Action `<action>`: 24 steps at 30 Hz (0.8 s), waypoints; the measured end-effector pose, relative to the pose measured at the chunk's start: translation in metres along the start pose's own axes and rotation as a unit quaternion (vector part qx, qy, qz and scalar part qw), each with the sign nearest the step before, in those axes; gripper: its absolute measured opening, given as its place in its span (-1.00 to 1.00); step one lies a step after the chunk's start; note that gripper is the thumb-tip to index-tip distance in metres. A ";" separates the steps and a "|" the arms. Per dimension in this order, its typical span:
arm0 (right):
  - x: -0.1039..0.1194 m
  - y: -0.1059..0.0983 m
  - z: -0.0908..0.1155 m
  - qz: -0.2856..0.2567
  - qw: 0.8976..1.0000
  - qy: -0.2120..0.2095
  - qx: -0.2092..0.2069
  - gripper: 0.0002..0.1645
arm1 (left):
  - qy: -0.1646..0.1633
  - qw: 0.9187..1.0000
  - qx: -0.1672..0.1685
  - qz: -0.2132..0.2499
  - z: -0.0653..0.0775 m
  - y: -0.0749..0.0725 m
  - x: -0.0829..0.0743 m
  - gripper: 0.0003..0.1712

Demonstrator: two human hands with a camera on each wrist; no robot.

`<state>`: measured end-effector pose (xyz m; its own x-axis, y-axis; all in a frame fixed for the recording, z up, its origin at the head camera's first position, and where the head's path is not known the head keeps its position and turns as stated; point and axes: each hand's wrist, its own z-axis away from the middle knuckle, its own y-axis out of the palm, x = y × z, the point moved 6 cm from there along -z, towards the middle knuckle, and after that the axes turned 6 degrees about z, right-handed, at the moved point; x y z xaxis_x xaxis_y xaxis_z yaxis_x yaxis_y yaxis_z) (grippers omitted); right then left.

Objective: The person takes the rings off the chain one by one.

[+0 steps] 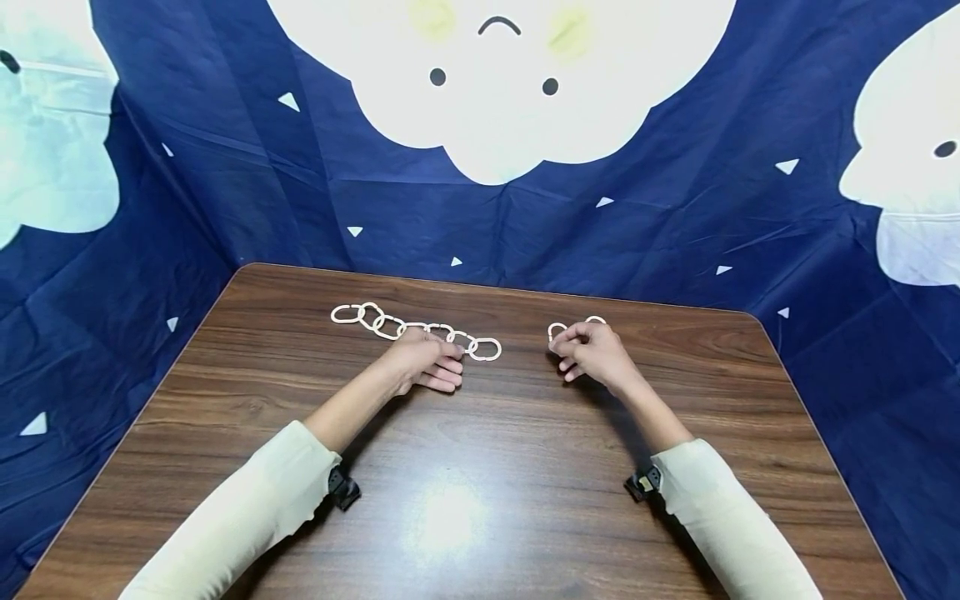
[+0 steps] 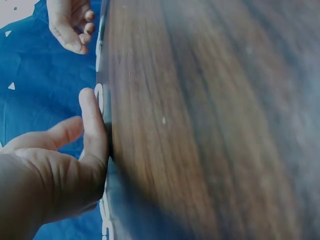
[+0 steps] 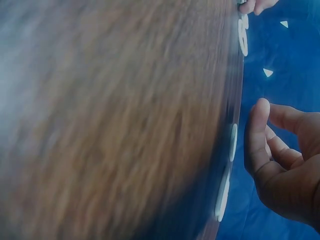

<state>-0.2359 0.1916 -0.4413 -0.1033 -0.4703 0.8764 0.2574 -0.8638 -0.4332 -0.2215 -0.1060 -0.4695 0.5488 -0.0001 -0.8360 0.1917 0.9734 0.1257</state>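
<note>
A chain of several white plastic links (image 1: 381,319) lies across the far part of the brown table. My left hand (image 1: 426,361) rests over its middle, fingers extended toward the right end link (image 1: 487,359), hiding parts of the links beneath. In the left wrist view, the index finger (image 2: 94,125) lies along the chain at the tabletop. Farther right, my right hand (image 1: 592,350) hovers over two separate white links, the nearer one (image 3: 233,142) and another (image 3: 222,200). Its thumb and index finger are bent toward each other, with nothing visible between them.
The wooden table (image 1: 510,433) has rounded far corners and a bright glare spot near its front. Behind it hangs a dark blue cloth (image 1: 495,225) with white clouds and triangles. Small black wrist cameras (image 1: 343,488) sit below both light sleeves.
</note>
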 end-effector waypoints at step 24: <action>0.022 0.058 -0.021 -0.002 0.998 0.020 0.058 -0.72 | -0.036 0.996 -0.042 0.065 -0.005 -0.001 0.000 -0.76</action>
<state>-0.2437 0.1268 -0.4514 -0.1430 -0.4760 0.8677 0.3654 -0.8402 -0.4007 -0.2256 -0.1055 -0.4727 0.6216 0.1144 -0.7749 0.0473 0.9820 0.1829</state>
